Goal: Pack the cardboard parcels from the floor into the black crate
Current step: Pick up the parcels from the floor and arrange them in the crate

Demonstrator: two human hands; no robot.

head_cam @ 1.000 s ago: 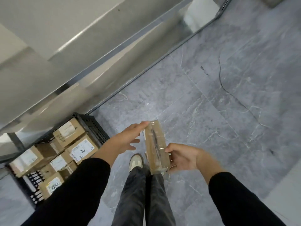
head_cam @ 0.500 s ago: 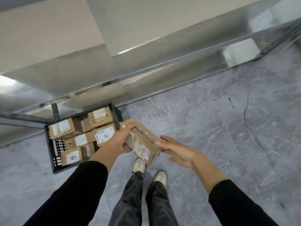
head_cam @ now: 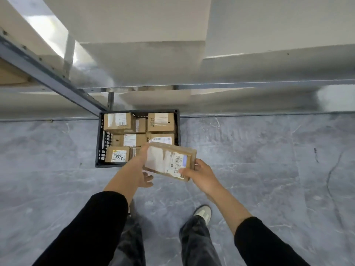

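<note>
A flat cardboard parcel (head_cam: 169, 161) with a white shipping label hangs in the air, held between both hands. My left hand (head_cam: 141, 169) grips its left end, thumb on the far edge and fingers underneath. My right hand (head_cam: 198, 172) pinches its near right corner, thumb on the label. The parcel hovers over the near right corner of the black crate (head_cam: 100, 139), which stands on the floor and holds several labelled cardboard parcels (head_cam: 119, 122).
A grey metal shelving frame (head_cam: 48, 73) runs diagonally down to the crate's far left corner, with white panels behind. Grey marble-look floor (head_cam: 269, 160) spreads all round. My legs and one pale shoe (head_cam: 203, 212) are below the hands.
I have turned toward the crate, now straight ahead and nearer. The parcel has gone from edge-up to label-up and moved over the crate's near right corner. My right hand now grips it.
</note>
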